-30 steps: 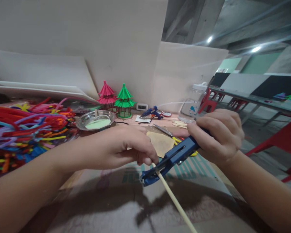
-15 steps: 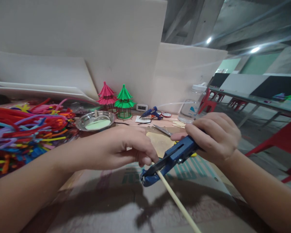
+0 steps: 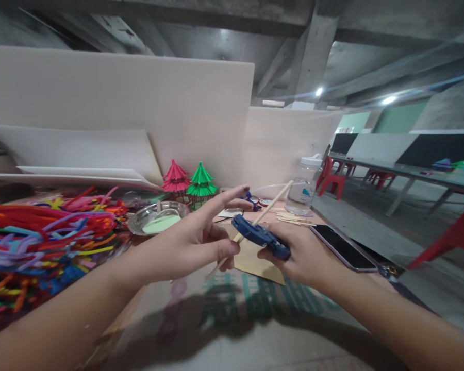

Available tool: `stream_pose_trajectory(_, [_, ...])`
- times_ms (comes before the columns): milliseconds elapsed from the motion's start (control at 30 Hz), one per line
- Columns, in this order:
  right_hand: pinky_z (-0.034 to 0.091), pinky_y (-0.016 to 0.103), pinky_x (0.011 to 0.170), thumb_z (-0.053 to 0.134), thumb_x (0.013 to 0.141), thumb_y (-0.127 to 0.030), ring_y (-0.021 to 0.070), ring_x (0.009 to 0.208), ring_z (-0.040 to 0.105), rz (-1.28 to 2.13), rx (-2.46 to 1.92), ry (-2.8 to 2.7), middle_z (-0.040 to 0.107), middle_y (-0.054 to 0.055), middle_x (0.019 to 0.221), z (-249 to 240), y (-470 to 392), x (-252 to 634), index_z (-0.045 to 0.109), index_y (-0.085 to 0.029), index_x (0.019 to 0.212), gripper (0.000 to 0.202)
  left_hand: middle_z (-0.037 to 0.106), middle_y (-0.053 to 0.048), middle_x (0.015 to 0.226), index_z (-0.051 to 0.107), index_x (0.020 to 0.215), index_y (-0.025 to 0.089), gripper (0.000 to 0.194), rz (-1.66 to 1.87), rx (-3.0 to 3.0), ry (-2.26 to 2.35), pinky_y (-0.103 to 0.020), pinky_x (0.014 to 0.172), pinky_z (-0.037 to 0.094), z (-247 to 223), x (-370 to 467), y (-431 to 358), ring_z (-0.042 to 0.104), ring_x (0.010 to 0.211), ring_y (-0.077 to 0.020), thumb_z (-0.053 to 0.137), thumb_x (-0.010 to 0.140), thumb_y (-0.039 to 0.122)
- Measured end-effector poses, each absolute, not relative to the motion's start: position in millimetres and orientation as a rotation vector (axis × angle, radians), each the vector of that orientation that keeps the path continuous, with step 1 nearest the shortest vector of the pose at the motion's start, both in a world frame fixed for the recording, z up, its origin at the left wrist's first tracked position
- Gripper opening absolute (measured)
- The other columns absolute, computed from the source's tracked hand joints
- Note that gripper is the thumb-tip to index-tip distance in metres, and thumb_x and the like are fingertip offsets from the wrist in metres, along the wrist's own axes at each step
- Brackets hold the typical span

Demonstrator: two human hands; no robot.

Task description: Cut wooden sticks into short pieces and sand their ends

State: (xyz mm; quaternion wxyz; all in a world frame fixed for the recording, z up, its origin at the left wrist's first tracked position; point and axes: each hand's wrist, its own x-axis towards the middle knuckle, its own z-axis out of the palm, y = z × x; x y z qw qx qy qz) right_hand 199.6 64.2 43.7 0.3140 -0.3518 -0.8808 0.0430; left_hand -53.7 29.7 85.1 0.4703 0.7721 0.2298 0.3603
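Note:
A thin wooden stick (image 3: 272, 205) slants up to the right between my hands. Near its lower part my left hand (image 3: 201, 239) pinches it between thumb and a curled finger, with the index finger stretched out. My right hand (image 3: 296, 252) is wrapped round a blue cutter tool (image 3: 255, 232), whose jaws lie across the stick just above my left fingertips. Beneath the tool a piece of tan sheet (image 3: 255, 265) lies on the printed board (image 3: 232, 330).
Colourful pipe cleaners (image 3: 42, 242) are heaped at the left, beside a metal dish (image 3: 139, 219). Pink (image 3: 175, 178) and green (image 3: 201, 180) pagoda models stand behind. At the right are a clear bottle (image 3: 299, 193), a phone (image 3: 344, 250) and thin sticks (image 3: 294, 219).
The stick has swung from pointing down toward me to slanting up and away. Both hands have turned, and the cutter with them. The view has tilted up, showing the phone at the right.

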Motion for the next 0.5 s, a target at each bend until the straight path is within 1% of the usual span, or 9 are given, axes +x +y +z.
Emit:
stream_pose_trajectory(67, [0.040,0.029,0.062,0.064,0.088,-0.047,0.0199,0.069,0.061,0.278,-1.050,-2.356,0.070,0.003,0.076,46,59,196,0.066,-0.021,0.084,0.026,0.030,-0.009,0.163,0.031,0.151,0.054,0.073,0.880,1.842,0.547,-0.023,0.065,0.060,87,-55,31,0.068,0.074,-0.0079,0.064,0.096,0.020])
stream_pose_trajectory(133, [0.034,0.026,0.057,0.066,0.086,-0.045,0.0162,0.062,0.056,0.416,-1.123,-2.377,0.066,0.000,0.070,46,55,192,0.065,-0.021,0.081,0.024,0.028,-0.007,0.165,0.040,0.147,0.054,0.069,0.830,1.775,0.513,-0.022,0.063,0.060,89,-57,34,0.069,0.078,-0.0092,0.066,0.095,0.018])
stream_pose_trajectory(167, [0.031,0.025,0.056,0.066,0.086,-0.045,0.0148,0.060,0.053,0.468,-1.146,-2.386,0.064,-0.002,0.068,45,54,191,0.064,-0.021,0.080,0.025,0.031,-0.007,0.163,0.046,0.144,0.052,0.065,0.802,1.738,0.499,-0.021,0.062,0.060,89,-57,36,0.069,0.080,-0.0100,0.067,0.094,0.017])
stream_pose_trajectory(233, [0.028,0.025,0.054,0.065,0.086,-0.047,0.0131,0.058,0.049,0.529,-1.167,-2.404,0.061,-0.003,0.066,43,54,189,0.063,-0.021,0.080,0.027,0.045,-0.009,0.153,0.056,0.139,0.045,0.057,0.750,1.670,0.484,-0.019,0.059,0.058,89,-59,39,0.068,0.080,-0.0111,0.069,0.092,0.016])
stream_pose_trajectory(300, [0.026,0.025,0.053,0.064,0.087,-0.050,0.0124,0.057,0.046,0.555,-1.188,-2.406,0.060,-0.003,0.066,40,54,189,0.063,-0.020,0.081,0.030,0.056,-0.010,0.140,0.060,0.137,0.039,0.054,0.728,1.626,0.493,-0.017,0.056,0.057,89,-60,42,0.068,0.077,-0.0114,0.072,0.090,0.016])
stream_pose_trajectory(367, [0.024,0.025,0.053,0.064,0.086,-0.052,0.0120,0.056,0.044,0.570,-1.227,-2.394,0.058,-0.003,0.064,37,55,189,0.063,-0.020,0.080,0.032,0.058,-0.010,0.136,0.061,0.136,0.038,0.054,0.716,1.602,0.505,-0.017,0.056,0.056,89,-61,44,0.068,0.074,-0.0107,0.074,0.088,0.017])
stream_pose_trajectory(500, [0.026,0.026,0.054,0.064,0.087,-0.053,0.0126,0.058,0.046,0.613,-1.241,-2.378,0.061,-0.003,0.068,34,56,189,0.064,-0.021,0.082,0.033,0.056,-0.008,0.138,0.063,0.132,0.039,0.052,0.713,1.589,0.508,-0.018,0.056,0.056,90,-61,43,0.068,0.072,-0.0091,0.076,0.087,0.018])
